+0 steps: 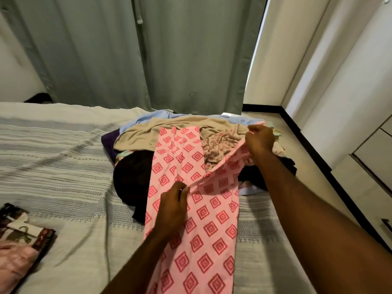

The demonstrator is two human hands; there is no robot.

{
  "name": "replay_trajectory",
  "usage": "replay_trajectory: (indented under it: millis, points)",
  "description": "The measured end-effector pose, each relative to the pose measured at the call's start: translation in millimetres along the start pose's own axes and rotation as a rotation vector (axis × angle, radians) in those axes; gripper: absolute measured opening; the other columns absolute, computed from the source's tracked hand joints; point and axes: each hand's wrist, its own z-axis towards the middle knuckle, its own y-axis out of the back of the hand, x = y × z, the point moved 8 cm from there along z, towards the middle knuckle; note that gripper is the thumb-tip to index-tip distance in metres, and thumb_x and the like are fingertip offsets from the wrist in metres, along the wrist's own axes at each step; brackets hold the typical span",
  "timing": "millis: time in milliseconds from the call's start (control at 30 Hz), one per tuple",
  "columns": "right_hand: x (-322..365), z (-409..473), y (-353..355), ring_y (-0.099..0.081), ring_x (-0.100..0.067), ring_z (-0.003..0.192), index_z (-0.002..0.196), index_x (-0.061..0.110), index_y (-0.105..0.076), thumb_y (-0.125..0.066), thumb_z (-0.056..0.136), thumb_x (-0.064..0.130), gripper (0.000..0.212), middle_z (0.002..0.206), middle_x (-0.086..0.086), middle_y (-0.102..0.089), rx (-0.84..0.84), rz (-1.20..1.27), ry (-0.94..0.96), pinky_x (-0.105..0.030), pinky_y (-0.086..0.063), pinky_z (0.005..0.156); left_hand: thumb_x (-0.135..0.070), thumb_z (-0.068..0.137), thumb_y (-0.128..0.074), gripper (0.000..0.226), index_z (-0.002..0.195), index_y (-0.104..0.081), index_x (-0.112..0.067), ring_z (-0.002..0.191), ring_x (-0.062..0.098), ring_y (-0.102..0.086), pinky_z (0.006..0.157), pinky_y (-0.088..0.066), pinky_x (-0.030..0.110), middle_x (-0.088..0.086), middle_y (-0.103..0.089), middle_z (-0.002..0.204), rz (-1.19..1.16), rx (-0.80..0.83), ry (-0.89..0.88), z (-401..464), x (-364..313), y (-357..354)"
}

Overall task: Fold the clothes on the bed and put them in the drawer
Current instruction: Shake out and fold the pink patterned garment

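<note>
pink patterned cloth (203, 230) and folded pile (19, 234) cut off by the edges

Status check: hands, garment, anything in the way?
Both hands gripping: left hand, right hand on pink patterned garment. Garment stretched over unfolded clothes pile. Nothing blocking.

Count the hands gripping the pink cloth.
2. The left hand pinches the pink cloth mid-length; the right hand grips its far edge over the pile.

Bed (63, 158), pale striped cover. On it: heap of unfolded clothes (135, 136) at the far right side; pink diamond-print garment (203, 219) trailing from the heap toward the near edge; folded stack (19, 236) at near left.
</note>
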Motion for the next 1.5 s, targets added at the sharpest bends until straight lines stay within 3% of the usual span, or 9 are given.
replay_trajectory:
  millis: [133, 267, 667, 800, 967, 1100, 1300, 1400, 1500]
  points:
    - [84, -1, -59, -0.064, -0.026, 0.113, 0.120, 0.012, -0.070, -0.074, 0.077, 0.004, 0.044, 0.123, -0.008, -0.068, 0.148, -0.056, 0.219, -0.034, -0.051, 0.100, -0.019, 0.103, -0.053, 0.018, 0.085, -0.058, -0.020, 0.046, 0.008, -0.043, 0.045, -0.032, 0.030, 0.001, -0.049, 0.053, -0.053, -0.154, 0.008, 0, 9, 28]
    - [133, -15, -129, -0.061, -0.029, 0.118, 0.119, 0.007, -0.068, -0.068, 0.080, 0.001, 0.039, 0.125, -0.012, -0.067, 0.306, -0.174, 0.343, -0.035, -0.048, 0.103, -0.020, 0.103, -0.054, 0.019, 0.085, -0.061, -0.021, 0.057, 0.008, -0.059, 0.051, -0.044, 0.027, -0.003, -0.062, 0.062, -0.083, -0.236, 0.090, 2, 38, 49]
    - [161, -47, -270, -0.058, -0.030, 0.123, 0.122, 0.005, -0.064, -0.067, 0.089, 0.010, 0.034, 0.129, -0.013, -0.063, 0.485, -0.317, 0.445, -0.033, -0.048, 0.099, -0.020, 0.105, -0.049, 0.029, 0.083, -0.067, -0.015, 0.080, 0.025, -0.067, 0.072, -0.054, 0.044, 0.006, -0.070, 0.080, -0.249, -0.313, 0.405, 2, 130, 54]
    - [145, -62, -301, -0.048, -0.027, 0.136, 0.141, 0.010, -0.052, -0.069, 0.091, 0.021, 0.053, 0.147, -0.010, -0.050, 0.639, -0.399, 0.472, -0.033, -0.042, 0.109, -0.024, 0.106, -0.048, 0.031, 0.081, -0.067, -0.023, 0.080, 0.028, -0.069, 0.072, -0.057, 0.048, 0.006, -0.071, 0.080, -0.260, -0.313, 0.459, 2, 147, 48]
    - [115, -83, -240, -0.061, -0.021, 0.117, 0.118, 0.015, -0.068, -0.066, 0.087, 0.009, 0.032, 0.125, -0.003, -0.067, 0.467, -0.034, 0.453, -0.030, -0.046, 0.102, -0.021, 0.106, -0.047, 0.031, 0.082, -0.065, -0.012, 0.074, 0.019, -0.063, 0.071, -0.052, 0.040, 0.010, -0.068, 0.079, -0.258, -0.313, 0.450, 6, 143, 52]
    - [41, -142, -146, -0.063, -0.004, 0.092, 0.106, 0.019, -0.069, -0.061, 0.092, 0.005, 0.022, 0.112, 0.003, -0.067, 0.467, 0.047, 0.439, -0.028, -0.059, 0.079, -0.034, 0.102, -0.049, 0.036, 0.077, -0.061, -0.012, 0.071, 0.020, -0.059, 0.068, -0.048, 0.038, 0.010, -0.066, 0.075, -0.238, -0.302, 0.451, 6, 129, 57]
    - [-80, -252, -20, -0.060, -0.019, 0.108, 0.101, 0.013, -0.068, -0.064, 0.087, 0.008, 0.015, 0.115, -0.001, -0.066, 0.567, -0.120, 0.619, -0.042, -0.054, 0.092, -0.050, 0.096, -0.060, 0.040, 0.083, -0.063, -0.012, 0.083, 0.024, -0.065, 0.075, -0.050, 0.034, 0.009, -0.070, 0.087, -0.251, -0.287, 0.564, -25, 92, 65]
    - [-116, -284, 14, -0.057, -0.011, 0.116, 0.103, 0.016, -0.070, -0.071, 0.088, 0.012, 0.015, 0.124, 0.004, -0.061, 0.613, -0.041, 0.578, -0.024, -0.048, 0.097, -0.040, 0.086, -0.076, 0.028, 0.085, -0.064, -0.015, 0.078, 0.022, -0.068, 0.074, -0.056, 0.035, 0.004, -0.072, 0.083, -0.160, -0.308, 0.598, -65, 82, 81]
    - [-129, -316, 32, -0.058, -0.007, 0.116, 0.102, 0.017, -0.070, -0.072, 0.089, 0.008, 0.016, 0.123, 0.007, -0.059, 0.667, 0.136, 0.440, -0.006, -0.045, 0.089, -0.026, 0.082, -0.081, 0.028, 0.090, -0.061, -0.008, 0.061, 0.028, -0.067, 0.056, -0.058, 0.040, 0.016, -0.071, 0.079, -0.267, -0.298, 0.673, -111, 81, 87]
